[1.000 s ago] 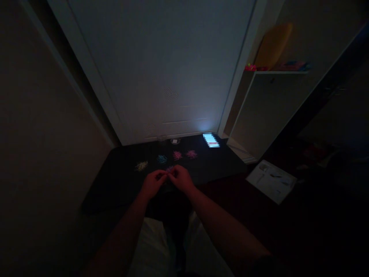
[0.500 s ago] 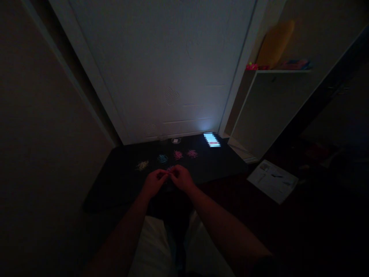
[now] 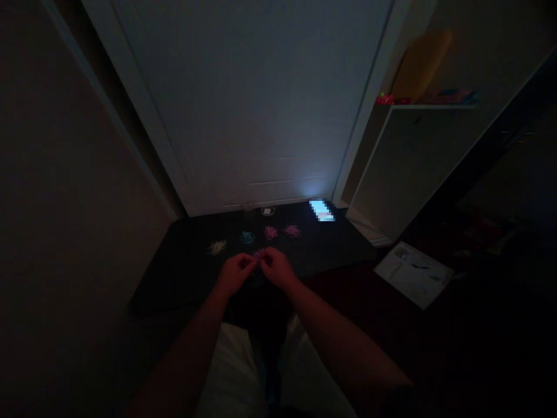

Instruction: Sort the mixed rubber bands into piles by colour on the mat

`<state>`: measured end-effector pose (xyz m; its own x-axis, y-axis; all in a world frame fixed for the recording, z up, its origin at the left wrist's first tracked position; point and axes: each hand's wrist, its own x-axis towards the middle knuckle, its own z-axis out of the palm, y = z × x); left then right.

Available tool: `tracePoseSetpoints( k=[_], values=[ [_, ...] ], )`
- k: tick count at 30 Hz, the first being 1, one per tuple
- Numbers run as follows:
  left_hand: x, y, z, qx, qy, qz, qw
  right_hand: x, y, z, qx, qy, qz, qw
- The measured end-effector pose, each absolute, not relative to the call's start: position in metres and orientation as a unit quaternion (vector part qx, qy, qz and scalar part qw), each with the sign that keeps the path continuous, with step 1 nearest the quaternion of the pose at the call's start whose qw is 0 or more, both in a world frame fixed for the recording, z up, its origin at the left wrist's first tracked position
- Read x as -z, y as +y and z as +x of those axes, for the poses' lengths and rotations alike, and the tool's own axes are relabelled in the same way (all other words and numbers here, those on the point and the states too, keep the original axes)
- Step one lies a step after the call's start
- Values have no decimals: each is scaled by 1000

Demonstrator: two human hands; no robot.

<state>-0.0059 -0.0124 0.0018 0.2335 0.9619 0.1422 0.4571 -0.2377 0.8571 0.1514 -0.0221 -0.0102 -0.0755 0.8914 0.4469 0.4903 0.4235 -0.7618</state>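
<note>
Close together over the near part of a dark low table (image 3: pixel 174 267), my left hand (image 3: pixel 235 273) and my right hand (image 3: pixel 276 268) meet with fingers pinched. What lies between the fingertips is too small and dim to make out. Just beyond them a purple pile (image 3: pixel 258 253) of thin pieces is partly hidden by my fingers. Farther back are a teal pile (image 3: pixel 248 237), a pink pile (image 3: pixel 270 232) and a second pink pile (image 3: pixel 292 231). To the left lies a pale cream pile (image 3: pixel 217 247) of similar thin short pieces.
A lit phone (image 3: pixel 322 210) rests at the table's back right. Near the back edge sits a small round clear item (image 3: pixel 267 211) with a white square. Behind stands a pale door (image 3: pixel 261 87). A white cabinet (image 3: pixel 404 162) is at right, with a white board (image 3: pixel 413 273) on the floor.
The view has shifted slightly. Both hands stay together at the same place, with the fingertips moved only a little. The piles look unchanged.
</note>
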Motion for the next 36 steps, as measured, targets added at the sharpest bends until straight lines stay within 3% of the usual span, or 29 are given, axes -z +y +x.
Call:
tracePoseSetpoints(
  k=[16, 36],
  values=[
    [-1, -14, -3, -371, 504, 702, 340, 11, -23, 155, -299, -678, -472, 477],
    [-3, -16, 2, -381, 467, 706, 372, 11, -23, 160, -219, -708, -494, 454]
  ],
)
